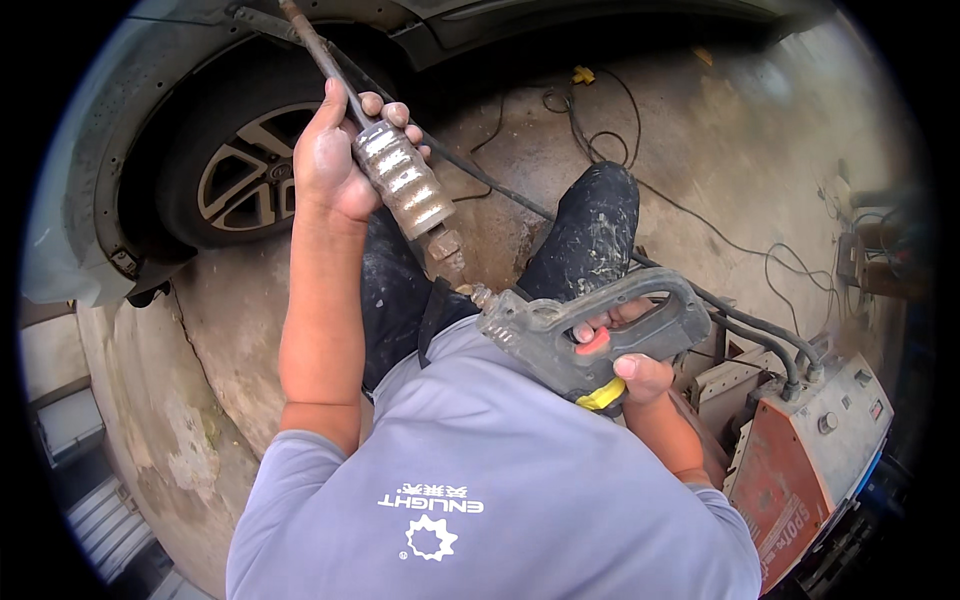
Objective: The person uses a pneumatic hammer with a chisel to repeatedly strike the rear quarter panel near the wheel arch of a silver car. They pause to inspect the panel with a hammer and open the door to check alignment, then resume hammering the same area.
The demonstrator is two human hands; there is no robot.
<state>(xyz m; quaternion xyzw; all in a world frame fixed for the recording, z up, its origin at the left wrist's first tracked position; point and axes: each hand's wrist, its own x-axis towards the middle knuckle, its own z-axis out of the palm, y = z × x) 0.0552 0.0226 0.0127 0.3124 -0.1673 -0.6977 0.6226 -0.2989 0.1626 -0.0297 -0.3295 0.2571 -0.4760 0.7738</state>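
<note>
Head view: looking down over my chest at both hands and one long tool, on a stained concrete floor.
Shirt [500, 480]: grey, short-sleeved, nearest to me, filling the lower middle; white printing on the chest.
Right hand [625, 350]: near right, just past the shirt; fingers curled through the closed loop handle and clamped on it.
Gun handle [590, 335]: dark grey pistol-style body with a red trigger under my fingers and a yellow tab at its near end; lies tilted, pointing far-left.
Welding box [800, 460]: orange and grey machine at the near right, beside my right forearm; thick black hoses rise from its top.
Trousers [590, 235]: dark and paint-flecked, my knees showing between the two hands.
Sliding weight [403, 180]: ribbed, rusty metal cylinder on the shaft, in the middle, past the gun handle.
Left hand [335, 155]: far left of centre, arm straight out; closed around the far end of the sliding weight where the rod enters it.
Rod [315, 50]: thin rusty shaft running from the weight up and left towards the car.
Wheel [245, 170]: alloy rim and black tyre, far left, under a pale wheel arch.
Cables [600, 130]: loose black leads across the far floor, right of the rod.
</note>
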